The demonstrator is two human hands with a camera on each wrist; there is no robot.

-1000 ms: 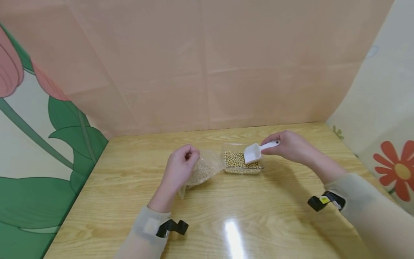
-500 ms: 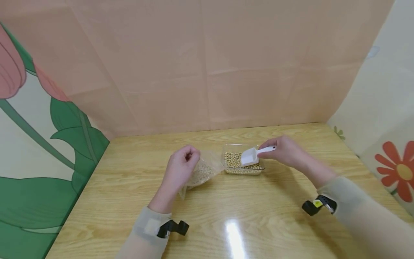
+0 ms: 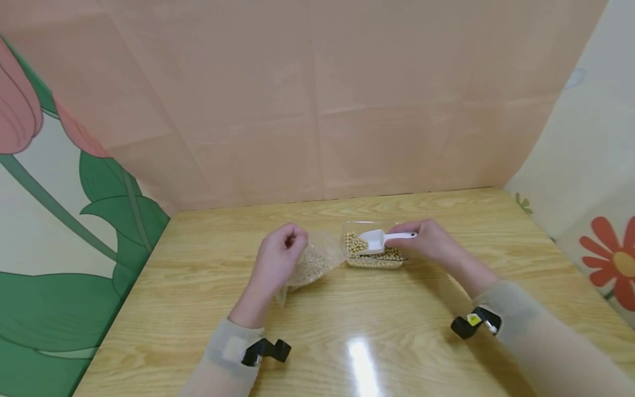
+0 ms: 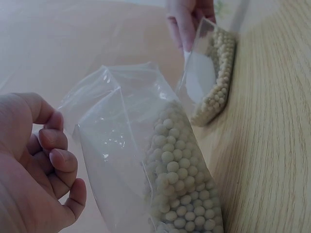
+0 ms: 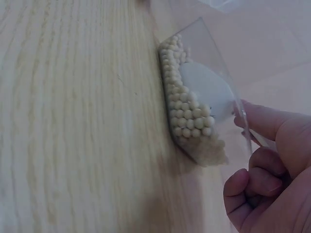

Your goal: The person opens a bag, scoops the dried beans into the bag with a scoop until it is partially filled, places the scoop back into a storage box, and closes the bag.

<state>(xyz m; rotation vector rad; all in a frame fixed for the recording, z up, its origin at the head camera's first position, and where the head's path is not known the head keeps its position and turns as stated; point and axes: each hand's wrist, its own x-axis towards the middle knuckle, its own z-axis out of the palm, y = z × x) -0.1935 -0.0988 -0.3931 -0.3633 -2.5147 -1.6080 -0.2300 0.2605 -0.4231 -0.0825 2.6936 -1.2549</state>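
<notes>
My left hand [image 3: 279,255] pinches the top edge of a clear plastic bag [image 3: 312,264], which stands on the table, holding it up. Small round beige balls that look like soybeans [image 4: 177,165] fill its lower part. Just right of the bag sits a clear rectangular box [image 3: 374,266] with more of these balls [image 5: 187,119] inside. My right hand [image 3: 431,241] grips the handle of a white scoop [image 3: 373,241] at the box's right side. The scoop's bowl lies within the box among the balls, its front end pointing left. In the right wrist view the bowl shows through the box wall.
The wood-grain table [image 3: 208,264] reaches back to a pinkish cloth [image 3: 248,110] hanging behind it. Printed walls stand on both sides, with a leaf pattern [image 3: 49,303] at left and a red flower [image 3: 615,259] at right.
My right hand has moved left and lower, taking the scoop deeper into the box and turning its handle nearly level. My left hand has kept its grip on the bag with little movement.
</notes>
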